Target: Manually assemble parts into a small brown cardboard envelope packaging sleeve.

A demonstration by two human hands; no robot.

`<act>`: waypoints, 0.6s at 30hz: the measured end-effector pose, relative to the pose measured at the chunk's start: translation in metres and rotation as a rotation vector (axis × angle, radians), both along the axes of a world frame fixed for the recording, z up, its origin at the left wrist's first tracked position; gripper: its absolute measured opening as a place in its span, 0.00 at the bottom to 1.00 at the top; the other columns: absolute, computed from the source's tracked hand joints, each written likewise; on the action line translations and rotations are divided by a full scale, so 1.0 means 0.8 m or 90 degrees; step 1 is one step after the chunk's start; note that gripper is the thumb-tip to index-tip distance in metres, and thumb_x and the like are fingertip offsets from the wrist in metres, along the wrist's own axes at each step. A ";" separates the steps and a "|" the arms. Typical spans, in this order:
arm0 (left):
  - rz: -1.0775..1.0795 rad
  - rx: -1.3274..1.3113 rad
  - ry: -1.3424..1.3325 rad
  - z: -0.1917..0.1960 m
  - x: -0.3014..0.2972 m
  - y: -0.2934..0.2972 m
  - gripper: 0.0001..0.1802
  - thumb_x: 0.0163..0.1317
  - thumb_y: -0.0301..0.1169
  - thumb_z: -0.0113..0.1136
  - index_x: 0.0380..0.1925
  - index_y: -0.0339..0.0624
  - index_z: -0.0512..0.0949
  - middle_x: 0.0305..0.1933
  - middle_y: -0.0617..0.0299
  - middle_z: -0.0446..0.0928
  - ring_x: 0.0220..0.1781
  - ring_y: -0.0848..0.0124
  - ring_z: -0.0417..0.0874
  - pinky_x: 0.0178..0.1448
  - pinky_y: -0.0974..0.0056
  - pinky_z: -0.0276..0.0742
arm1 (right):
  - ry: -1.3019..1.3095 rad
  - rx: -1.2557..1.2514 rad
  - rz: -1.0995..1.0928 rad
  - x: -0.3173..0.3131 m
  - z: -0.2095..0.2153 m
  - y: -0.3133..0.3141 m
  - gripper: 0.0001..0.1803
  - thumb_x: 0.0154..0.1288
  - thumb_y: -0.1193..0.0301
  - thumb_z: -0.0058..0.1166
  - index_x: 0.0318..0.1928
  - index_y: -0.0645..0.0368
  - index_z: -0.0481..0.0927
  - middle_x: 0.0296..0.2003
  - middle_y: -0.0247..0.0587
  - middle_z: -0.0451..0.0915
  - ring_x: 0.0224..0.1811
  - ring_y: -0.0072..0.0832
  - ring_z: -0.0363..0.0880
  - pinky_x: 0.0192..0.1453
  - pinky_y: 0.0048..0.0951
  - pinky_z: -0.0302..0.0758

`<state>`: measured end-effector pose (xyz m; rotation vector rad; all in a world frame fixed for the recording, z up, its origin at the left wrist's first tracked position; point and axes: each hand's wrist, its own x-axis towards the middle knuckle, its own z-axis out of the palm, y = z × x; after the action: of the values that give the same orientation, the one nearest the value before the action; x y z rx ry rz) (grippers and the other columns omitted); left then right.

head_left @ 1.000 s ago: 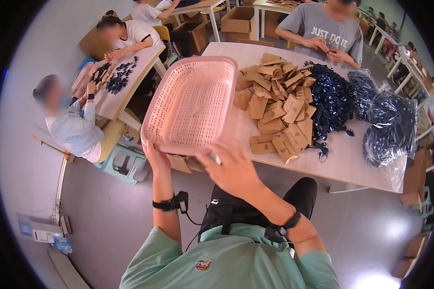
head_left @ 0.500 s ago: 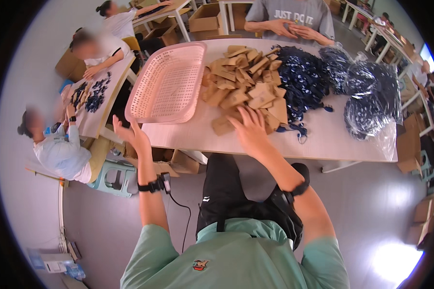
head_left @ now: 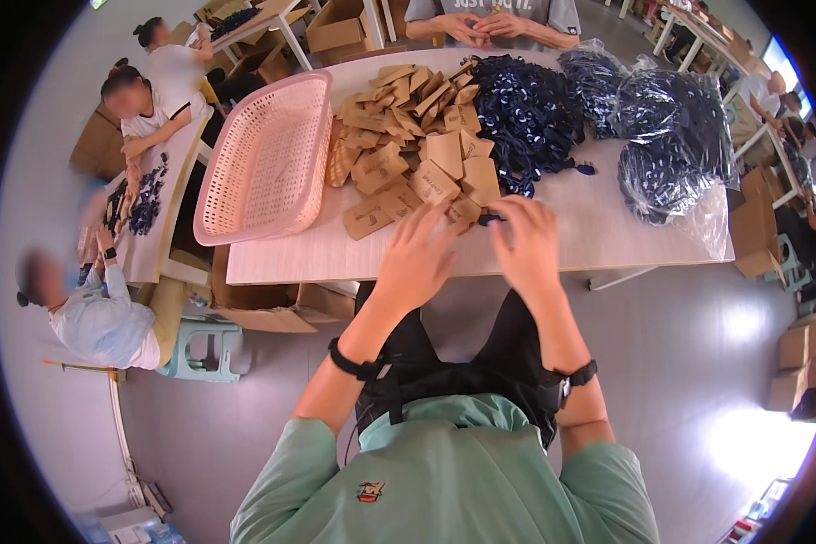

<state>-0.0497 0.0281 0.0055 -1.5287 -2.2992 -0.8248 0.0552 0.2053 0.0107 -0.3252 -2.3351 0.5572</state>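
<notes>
Two bare hands reach over the near edge of a pale table [head_left: 335, 261]: the left hand [head_left: 415, 265] with fingers loosely spread, overlapping the front of a pile of brown paper packets [head_left: 381, 170]; the right hand [head_left: 528, 243] with fingers bent beside a small dark blue piece [head_left: 490, 218], though whether it is pinched cannot be told. Working well here probably means steadying the loose packets lightly with the left fingertips, so none slide, while the right thumb and finger take the small piece by its edge. Around them spreads a large workroom with a grey floor [head_left: 680, 335] and a white wall at left, where people sit at a second table [head_left: 174, 204]. On the near table, a pink plastic basket [head_left: 313, 195] stands at left, the packets are beside it, then comes a tangled heap of navy straps [head_left: 526, 118], with clear plastic bags [head_left: 666, 163] of similar dark items at right. Across the table sits a co-worker in a grey shirt [head_left: 558, 14]. A green stool [head_left: 201, 349] stands at lower left.
</notes>
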 end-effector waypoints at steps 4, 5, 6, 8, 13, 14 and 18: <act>-0.057 -0.033 0.085 -0.001 0.000 0.057 0.23 0.59 0.38 0.64 0.55 0.52 0.76 0.68 0.55 0.64 0.71 0.50 0.64 0.71 0.46 0.60 | -0.062 0.013 -0.053 0.027 -0.025 0.049 0.13 0.58 0.73 0.59 0.45 0.52 0.82 0.49 0.36 0.79 0.54 0.39 0.74 0.61 0.42 0.66; -0.045 -0.044 0.109 -0.005 -0.003 0.066 0.21 0.60 0.40 0.63 0.54 0.53 0.77 0.70 0.56 0.63 0.71 0.50 0.63 0.71 0.44 0.59 | -0.062 0.009 -0.046 0.030 -0.028 0.055 0.13 0.58 0.73 0.59 0.45 0.52 0.82 0.49 0.36 0.78 0.53 0.39 0.74 0.61 0.42 0.66; -0.043 -0.043 0.109 -0.008 -0.007 0.070 0.21 0.60 0.40 0.63 0.54 0.53 0.77 0.70 0.56 0.63 0.71 0.50 0.63 0.71 0.44 0.59 | -0.062 0.010 -0.044 0.032 -0.032 0.061 0.13 0.58 0.73 0.59 0.45 0.52 0.82 0.49 0.36 0.78 0.53 0.39 0.74 0.61 0.42 0.66; 0.043 -0.067 0.074 -0.013 -0.013 0.076 0.18 0.62 0.42 0.61 0.51 0.52 0.78 0.71 0.56 0.62 0.72 0.51 0.62 0.72 0.42 0.55 | -0.057 0.063 -0.120 0.035 -0.040 0.070 0.13 0.58 0.72 0.59 0.45 0.52 0.83 0.49 0.35 0.78 0.54 0.39 0.74 0.62 0.42 0.66; 0.148 0.044 0.068 -0.019 -0.029 0.082 0.12 0.59 0.39 0.66 0.36 0.48 0.74 0.59 0.55 0.71 0.59 0.53 0.70 0.63 0.48 0.57 | -0.061 0.065 -0.142 0.033 -0.030 0.061 0.12 0.58 0.71 0.59 0.44 0.51 0.84 0.49 0.34 0.77 0.55 0.38 0.73 0.64 0.42 0.64; 0.149 0.044 0.070 -0.019 -0.031 0.087 0.12 0.59 0.39 0.66 0.36 0.48 0.74 0.59 0.55 0.71 0.59 0.53 0.70 0.63 0.48 0.57 | -0.060 0.087 -0.144 0.032 -0.025 0.057 0.11 0.58 0.71 0.60 0.43 0.50 0.84 0.49 0.33 0.77 0.55 0.38 0.73 0.64 0.42 0.64; 0.207 0.058 0.066 -0.020 -0.035 0.101 0.19 0.56 0.37 0.68 0.43 0.47 0.71 0.55 0.56 0.74 0.58 0.53 0.71 0.62 0.48 0.58 | -0.064 0.061 -0.136 0.035 -0.029 0.063 0.12 0.58 0.70 0.61 0.44 0.50 0.83 0.49 0.32 0.76 0.55 0.38 0.72 0.64 0.41 0.64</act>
<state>-0.0776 0.1092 -0.0108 -1.0915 -2.3140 -0.7321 0.0833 0.2555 -0.0124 -0.5609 -2.3755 0.3313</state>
